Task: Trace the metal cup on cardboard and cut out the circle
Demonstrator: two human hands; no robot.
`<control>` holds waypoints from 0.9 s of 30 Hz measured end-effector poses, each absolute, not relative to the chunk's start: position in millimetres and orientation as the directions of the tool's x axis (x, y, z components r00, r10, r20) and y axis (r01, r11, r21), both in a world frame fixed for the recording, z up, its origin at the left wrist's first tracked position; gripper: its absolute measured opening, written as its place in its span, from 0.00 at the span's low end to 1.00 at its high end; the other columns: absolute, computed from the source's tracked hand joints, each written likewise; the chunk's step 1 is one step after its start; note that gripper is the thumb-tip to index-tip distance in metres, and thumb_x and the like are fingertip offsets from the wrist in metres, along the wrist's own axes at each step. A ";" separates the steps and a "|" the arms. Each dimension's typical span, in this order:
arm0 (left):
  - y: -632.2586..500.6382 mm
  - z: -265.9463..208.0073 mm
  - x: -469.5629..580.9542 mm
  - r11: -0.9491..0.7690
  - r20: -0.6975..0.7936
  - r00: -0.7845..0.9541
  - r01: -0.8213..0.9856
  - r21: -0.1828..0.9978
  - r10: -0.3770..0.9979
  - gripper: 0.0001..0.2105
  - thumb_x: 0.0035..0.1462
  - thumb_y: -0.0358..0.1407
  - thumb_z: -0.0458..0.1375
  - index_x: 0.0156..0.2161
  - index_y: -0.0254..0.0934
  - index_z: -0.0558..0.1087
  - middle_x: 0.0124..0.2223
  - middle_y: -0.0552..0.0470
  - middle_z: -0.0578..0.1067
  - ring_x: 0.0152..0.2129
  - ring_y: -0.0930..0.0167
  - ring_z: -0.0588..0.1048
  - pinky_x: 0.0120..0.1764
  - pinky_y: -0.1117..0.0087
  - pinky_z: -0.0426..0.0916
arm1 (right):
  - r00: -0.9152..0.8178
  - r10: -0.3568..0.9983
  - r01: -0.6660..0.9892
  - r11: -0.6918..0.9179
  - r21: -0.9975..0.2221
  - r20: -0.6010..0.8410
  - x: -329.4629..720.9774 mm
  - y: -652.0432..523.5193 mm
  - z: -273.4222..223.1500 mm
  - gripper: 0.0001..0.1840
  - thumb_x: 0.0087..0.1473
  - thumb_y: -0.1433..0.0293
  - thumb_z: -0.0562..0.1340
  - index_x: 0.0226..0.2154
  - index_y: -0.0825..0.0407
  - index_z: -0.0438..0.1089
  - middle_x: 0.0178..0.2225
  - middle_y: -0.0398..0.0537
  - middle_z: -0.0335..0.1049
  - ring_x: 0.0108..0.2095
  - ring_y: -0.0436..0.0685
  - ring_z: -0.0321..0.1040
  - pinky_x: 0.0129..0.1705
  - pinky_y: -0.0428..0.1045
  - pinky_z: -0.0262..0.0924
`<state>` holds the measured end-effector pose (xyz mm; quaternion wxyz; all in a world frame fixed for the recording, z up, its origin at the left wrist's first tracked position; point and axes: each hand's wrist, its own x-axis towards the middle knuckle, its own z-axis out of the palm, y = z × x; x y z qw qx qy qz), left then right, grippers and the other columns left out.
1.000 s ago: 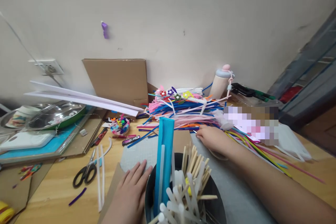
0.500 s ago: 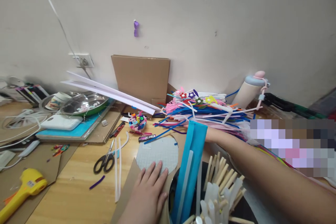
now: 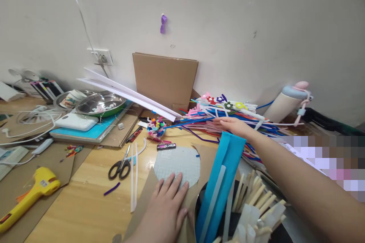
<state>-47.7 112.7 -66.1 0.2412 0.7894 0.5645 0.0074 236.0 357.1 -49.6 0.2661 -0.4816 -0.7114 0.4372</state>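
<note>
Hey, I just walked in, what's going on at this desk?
A person is working with craft supplies. Their right hand reaches to a pile of pipe cleaners and appears to pinch one end of a blue pipe cleaner. Their left hand lies flat, fingers spread, its fingertips on a rounded grey sheet. Black-handled scissors and a yellow hot glue gun lie off to the left, neither in hand.
</note>
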 end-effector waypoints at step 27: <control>134.3 -125.4 -69.3 -0.419 -0.094 0.432 0.899 0.129 0.897 0.28 0.56 0.39 0.53 0.62 0.52 0.56 0.65 0.53 0.53 0.61 0.57 0.58 0.57 0.50 0.60 | -0.210 0.968 0.883 0.127 -0.452 -0.139 344.8 176.6 -33.5 0.25 0.49 0.68 0.61 0.52 0.49 0.71 0.60 0.54 0.60 0.59 0.73 0.56 0.61 0.65 0.50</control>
